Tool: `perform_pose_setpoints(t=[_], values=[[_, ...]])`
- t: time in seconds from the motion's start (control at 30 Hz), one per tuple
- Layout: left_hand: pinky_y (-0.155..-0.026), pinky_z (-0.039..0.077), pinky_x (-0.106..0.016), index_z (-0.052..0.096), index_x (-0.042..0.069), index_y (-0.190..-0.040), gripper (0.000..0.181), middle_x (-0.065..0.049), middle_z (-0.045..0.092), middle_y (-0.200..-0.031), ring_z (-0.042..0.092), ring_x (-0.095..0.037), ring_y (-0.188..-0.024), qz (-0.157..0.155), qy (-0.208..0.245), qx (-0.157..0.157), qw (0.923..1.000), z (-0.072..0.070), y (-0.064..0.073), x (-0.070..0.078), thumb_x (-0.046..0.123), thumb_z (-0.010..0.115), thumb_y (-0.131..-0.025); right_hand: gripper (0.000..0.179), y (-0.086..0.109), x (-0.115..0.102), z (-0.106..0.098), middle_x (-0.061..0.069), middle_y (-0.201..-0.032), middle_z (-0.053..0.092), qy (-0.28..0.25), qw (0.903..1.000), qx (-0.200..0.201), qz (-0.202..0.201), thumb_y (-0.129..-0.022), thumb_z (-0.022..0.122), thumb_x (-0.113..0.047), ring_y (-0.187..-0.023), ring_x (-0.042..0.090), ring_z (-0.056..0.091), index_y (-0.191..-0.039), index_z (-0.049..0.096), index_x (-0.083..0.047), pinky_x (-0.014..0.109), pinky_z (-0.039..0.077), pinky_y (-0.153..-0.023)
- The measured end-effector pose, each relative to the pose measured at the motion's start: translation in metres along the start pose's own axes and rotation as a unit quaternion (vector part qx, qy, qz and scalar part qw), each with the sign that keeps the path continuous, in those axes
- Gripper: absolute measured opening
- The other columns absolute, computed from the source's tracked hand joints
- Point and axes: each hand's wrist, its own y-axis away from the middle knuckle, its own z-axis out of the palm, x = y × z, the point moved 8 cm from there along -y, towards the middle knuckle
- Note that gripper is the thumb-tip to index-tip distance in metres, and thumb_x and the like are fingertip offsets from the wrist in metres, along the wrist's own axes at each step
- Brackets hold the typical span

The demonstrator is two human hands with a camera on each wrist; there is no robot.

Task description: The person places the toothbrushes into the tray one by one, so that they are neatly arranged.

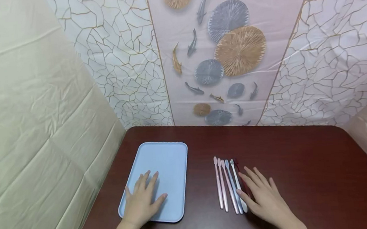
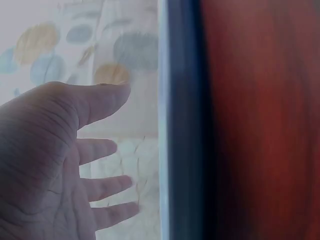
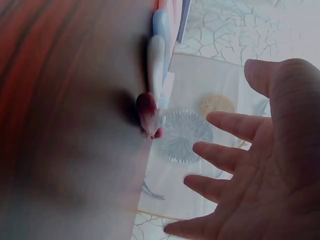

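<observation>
Several toothbrushes lie side by side on the table: pink ones, a blue one, a white one and, rightmost, a dark red one. My right hand hovers over the right end of this row, fingers spread, holding nothing; it partly hides the dark red toothbrush. In the right wrist view the red handle end and the white one show apart from the palm. Over the light blue tray my left hand is spread out and holds nothing. The left wrist view shows the tray's edge beside the fingers.
The dark brown table has rounded far corners. A patterned cloth hangs behind it, and a pale cloth wall runs along its left side. Bare tabletop lies between tray and toothbrushes and to the far right.
</observation>
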Motion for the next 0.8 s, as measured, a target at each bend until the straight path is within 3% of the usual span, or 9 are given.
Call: perform_pose_setpoints(t=[0.1, 0.2, 0.33, 0.43, 0.6, 0.8], values=[[-0.088, 0.041, -0.072, 0.054, 0.015, -0.145, 0.07, -0.018, 0.052, -0.143, 0.053, -0.042, -0.126, -0.023, 0.015, 0.014, 0.9995, -0.008, -0.003, -0.021, 0.052, 0.071, -0.088, 0.045, -0.006, -0.009, -0.002, 0.016, -0.137, 0.058, -0.002, 0.9988, 0.033, -0.037, -0.094, 0.071, -0.035, -0.126, 0.039, 0.052, -0.128, 0.067, -0.006, 0.064, 0.043, -0.095], [-0.084, 0.045, -0.068, 0.055, 0.008, -0.144, 0.068, -0.022, 0.053, -0.14, 0.054, -0.046, -0.121, -0.07, 0.037, 0.009, 0.9968, -0.013, -0.001, -0.057, 0.048, 0.07, -0.091, 0.03, -0.014, -0.019, 0.001, 0.011, -0.111, 0.067, -0.012, 0.9972, 0.048, -0.056, -0.089, 0.078, -0.025, -0.102, 0.028, 0.063, -0.109, 0.073, -0.004, 0.047, 0.052, -0.084], [-0.092, 0.042, -0.068, 0.049, -0.004, -0.145, 0.072, -0.031, 0.048, -0.14, 0.047, -0.054, -0.124, -0.138, 0.083, -0.037, 0.9862, -0.007, 0.007, -0.104, 0.047, 0.063, -0.096, 0.009, -0.028, -0.03, 0.015, -0.004, -0.083, 0.063, -0.03, 0.9993, 0.006, -0.02, -0.086, 0.078, -0.018, -0.072, 0.009, 0.058, -0.088, 0.072, -0.011, 0.031, 0.05, -0.064], [-0.093, 0.044, -0.06, 0.051, -0.007, -0.142, 0.067, -0.03, 0.054, -0.132, 0.054, -0.048, -0.117, -0.171, 0.139, -0.049, 0.9742, 0.001, 0.013, -0.128, 0.044, 0.06, -0.1, 0.013, -0.042, -0.037, 0.031, -0.007, -0.069, 0.056, -0.029, 0.9989, -0.036, 0.008, -0.087, 0.076, -0.015, -0.059, 0.006, 0.05, -0.077, 0.067, -0.014, 0.028, 0.044, -0.054], [-0.077, 0.047, -0.039, 0.067, 0.003, -0.131, 0.045, -0.011, 0.067, -0.111, 0.059, -0.022, -0.091, -0.19, 0.213, -0.029, 0.9579, 0.009, 0.016, -0.144, 0.037, 0.063, -0.1, 0.033, -0.062, -0.038, 0.051, -0.006, -0.052, 0.045, -0.019, 0.9947, -0.085, 0.055, -0.087, 0.075, -0.018, -0.047, 0.011, 0.042, -0.062, 0.055, -0.014, 0.03, 0.036, -0.045], [-0.074, 0.046, -0.033, 0.072, 0.011, -0.126, 0.041, -0.004, 0.071, -0.108, 0.058, -0.016, -0.086, -0.201, 0.237, -0.028, 0.9502, 0.017, 0.018, -0.152, 0.04, 0.066, -0.098, 0.041, -0.072, -0.032, 0.061, -0.002, -0.051, 0.046, -0.013, 0.9885, -0.115, 0.097, -0.087, 0.077, -0.023, -0.045, 0.014, 0.043, -0.056, 0.052, -0.013, 0.031, 0.038, -0.045]])
